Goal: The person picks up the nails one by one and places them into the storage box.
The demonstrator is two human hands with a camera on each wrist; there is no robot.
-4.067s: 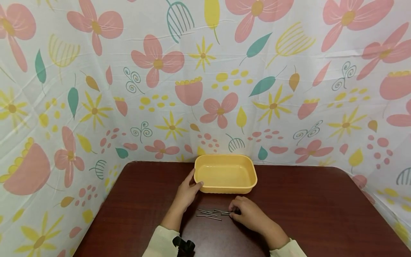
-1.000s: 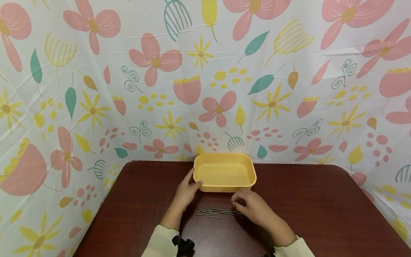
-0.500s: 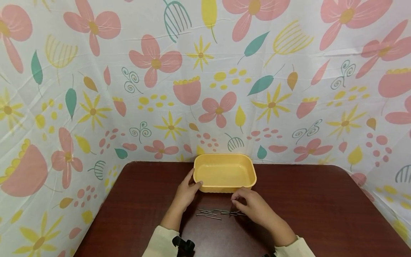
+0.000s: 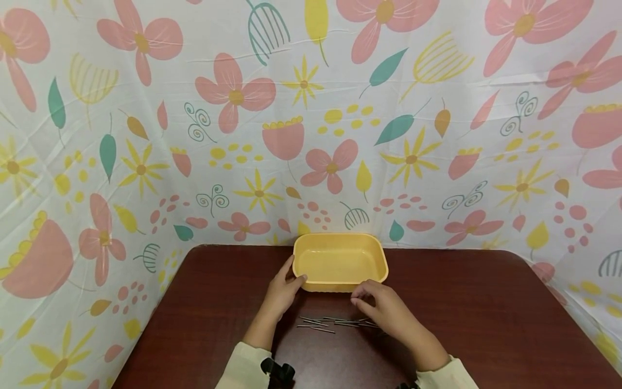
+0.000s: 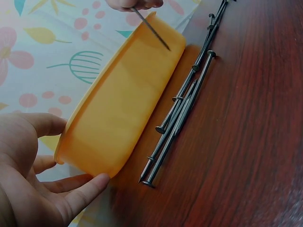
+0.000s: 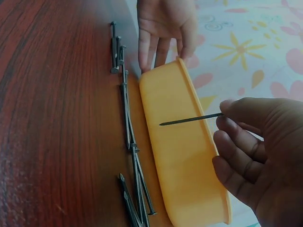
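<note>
A yellow plastic basin (image 4: 335, 287) stands at the back of the table, with nothing visible inside it. My left hand (image 4: 280, 294) holds its left end, thumb at the front corner and other fingers along the side. In the right wrist view my right hand (image 6: 255, 151) pinches a steel nail (image 6: 189, 119) by one end between thumb and index finger. The nail's point sticks out in front of the basin's outer wall, also in the left wrist view. Several more nails (image 5: 199, 82) lie in a loose, overlapping row on the table before the basin.
The dark red-brown wooden table (image 4: 466, 313) reaches back to a floral cloth (image 4: 437, 178) hung behind and at the sides. A black wrist mount (image 4: 278, 371) sits on the left sleeve.
Four seconds ago my right hand was down at the right end of the nails. It has since risen slightly toward the basin with one nail. My left hand stays on the basin.
</note>
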